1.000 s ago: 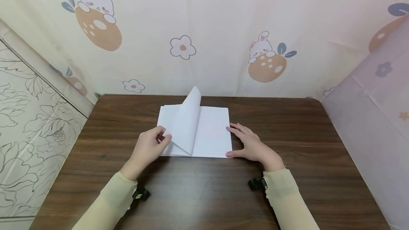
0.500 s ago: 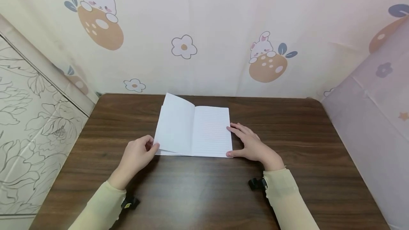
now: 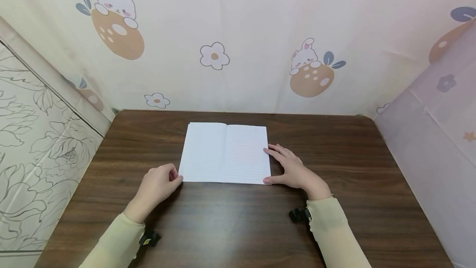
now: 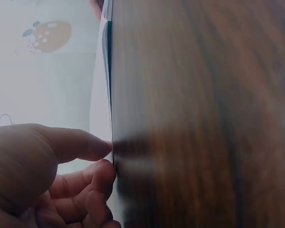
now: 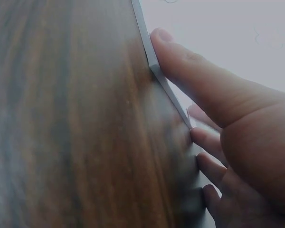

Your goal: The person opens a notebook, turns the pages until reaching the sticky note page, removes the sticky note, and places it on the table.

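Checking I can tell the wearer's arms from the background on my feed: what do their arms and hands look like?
The left hand and right hand are bare, without gloves. The left sleeve and right sleeve are pale cream-yellow, long and plain. A small black left wrist device bears a yellow mark; the right wrist device is also black.

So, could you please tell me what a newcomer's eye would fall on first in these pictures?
Probably the open white notebook, lying bright against the dark wooden table. The left fingers are at the notebook's near left corner, the right fingers along its right edge. Behind the table, cartoon rabbits on the pale backdrop stand out.
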`<state>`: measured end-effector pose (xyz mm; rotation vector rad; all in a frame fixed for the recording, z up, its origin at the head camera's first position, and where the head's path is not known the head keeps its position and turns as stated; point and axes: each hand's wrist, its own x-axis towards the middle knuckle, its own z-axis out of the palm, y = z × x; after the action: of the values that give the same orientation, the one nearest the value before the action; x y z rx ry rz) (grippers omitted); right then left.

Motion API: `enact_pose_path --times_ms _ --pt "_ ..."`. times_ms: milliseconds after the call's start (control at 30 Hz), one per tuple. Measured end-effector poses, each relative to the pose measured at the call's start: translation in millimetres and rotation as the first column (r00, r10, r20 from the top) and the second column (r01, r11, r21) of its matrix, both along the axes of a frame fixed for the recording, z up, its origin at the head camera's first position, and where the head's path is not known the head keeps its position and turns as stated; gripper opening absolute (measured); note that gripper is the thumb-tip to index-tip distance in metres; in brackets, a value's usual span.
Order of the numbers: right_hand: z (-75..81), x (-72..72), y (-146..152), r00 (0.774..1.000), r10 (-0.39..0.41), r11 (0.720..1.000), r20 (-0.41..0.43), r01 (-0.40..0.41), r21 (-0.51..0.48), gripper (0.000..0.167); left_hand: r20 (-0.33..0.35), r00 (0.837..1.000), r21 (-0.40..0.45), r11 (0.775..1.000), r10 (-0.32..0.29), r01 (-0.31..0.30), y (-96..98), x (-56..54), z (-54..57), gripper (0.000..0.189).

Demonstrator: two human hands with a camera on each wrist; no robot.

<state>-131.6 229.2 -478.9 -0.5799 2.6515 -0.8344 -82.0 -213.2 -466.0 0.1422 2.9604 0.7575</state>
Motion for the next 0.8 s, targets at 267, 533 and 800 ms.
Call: enact_pose_path --times_ms 267,533,800 --pt "0.2 -0.3 3.2 1.0 0.024 1.0 0.009 -0.024 -0.013 0.097 0.026 1.0 -0.024 1.0 0.009 -0.008 -1.2 -2.9 2.9 0.023" --pt "-0.9 -1.5 5.3 0.999 0.048 0.999 0.0 -0.048 0.012 0.105 0.012 1.0 -0.023 1.0 0.009 -0.008 9.1 -12.2 10.2 0.012" --pt "1.7 -0.7 3.5 0.999 0.054 0.998 0.007 -0.054 0.021 0.104 -0.175 0.984 0.11 0.994 -0.007 0.027 44.5 -27.8 17.6 0.007"
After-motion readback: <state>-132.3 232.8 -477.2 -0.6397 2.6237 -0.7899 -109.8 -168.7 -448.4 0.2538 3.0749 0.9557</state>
